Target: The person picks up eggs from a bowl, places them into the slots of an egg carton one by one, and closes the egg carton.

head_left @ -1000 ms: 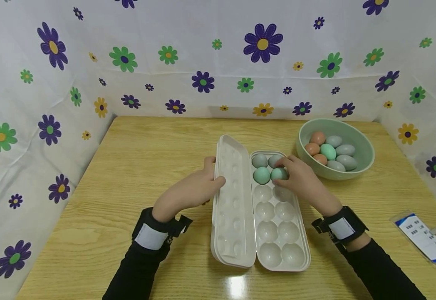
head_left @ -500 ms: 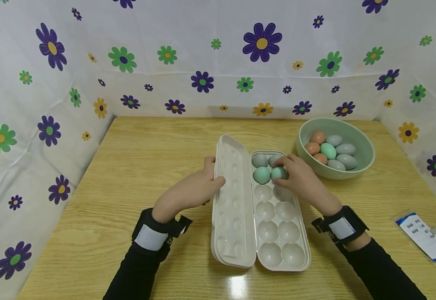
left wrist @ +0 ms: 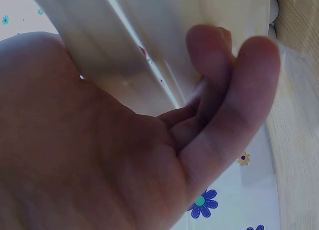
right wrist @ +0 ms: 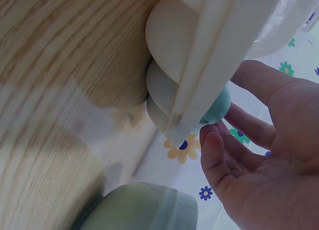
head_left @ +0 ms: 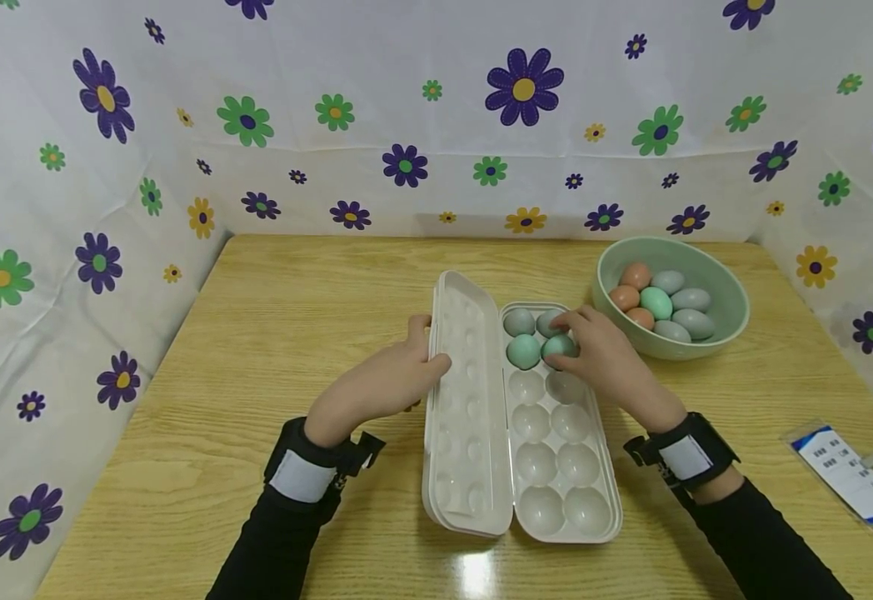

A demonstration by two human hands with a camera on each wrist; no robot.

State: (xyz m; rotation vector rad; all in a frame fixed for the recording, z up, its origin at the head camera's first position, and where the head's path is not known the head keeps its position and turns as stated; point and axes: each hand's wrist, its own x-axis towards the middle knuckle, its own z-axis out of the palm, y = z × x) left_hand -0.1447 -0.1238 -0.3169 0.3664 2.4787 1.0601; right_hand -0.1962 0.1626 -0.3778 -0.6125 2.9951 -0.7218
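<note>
A white plastic egg carton [head_left: 552, 444] lies with its lid [head_left: 474, 433] raised on the left. My left hand [head_left: 387, 375] holds the lid's outer edge, thumb on the inner face and fingers behind it; the left wrist view has the fingers [left wrist: 256, 75] against the pale plastic. With thumb and fingertips my right hand [head_left: 616, 362] pinches a green egg [head_left: 556, 350], seated in the right cup of the second row. Left of it sits another green egg [head_left: 523, 352]. Two grey eggs fill the far row, one [head_left: 519, 322] in full view, the other partly covered by my fingers.
A light green bowl [head_left: 672, 348] at the back right holds several brown and grey eggs and one green egg [head_left: 656, 303]. A badge card [head_left: 849, 475] with a clip lies at the right table edge. Flowered cloth [head_left: 421, 108] surrounds the wooden table [head_left: 294, 292].
</note>
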